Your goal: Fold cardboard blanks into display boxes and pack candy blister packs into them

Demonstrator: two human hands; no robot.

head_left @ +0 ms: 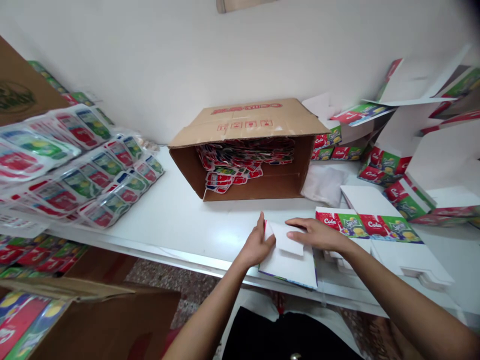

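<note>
A small printed carton [290,270] with its white inner side up lies at the table's front edge, and a white flap is raised at its far end. My left hand [259,244] grips the carton's left side, thumb over the flap. My right hand [313,233] is closed on the flap's right side with thumb and fingers. Close by on the right lies a stack of flat cartons [375,227] printed with Cola and Sprite; my right forearm passes over part of it.
An open cardboard box [255,117] with several red and green pouches [234,177] lies against the wall. Bagged pouch rows [101,180] cover the table's left. A clear plastic bag [323,185] and partly opened cartons [382,165] occupy the right. Another cardboard box [123,320] stands below left.
</note>
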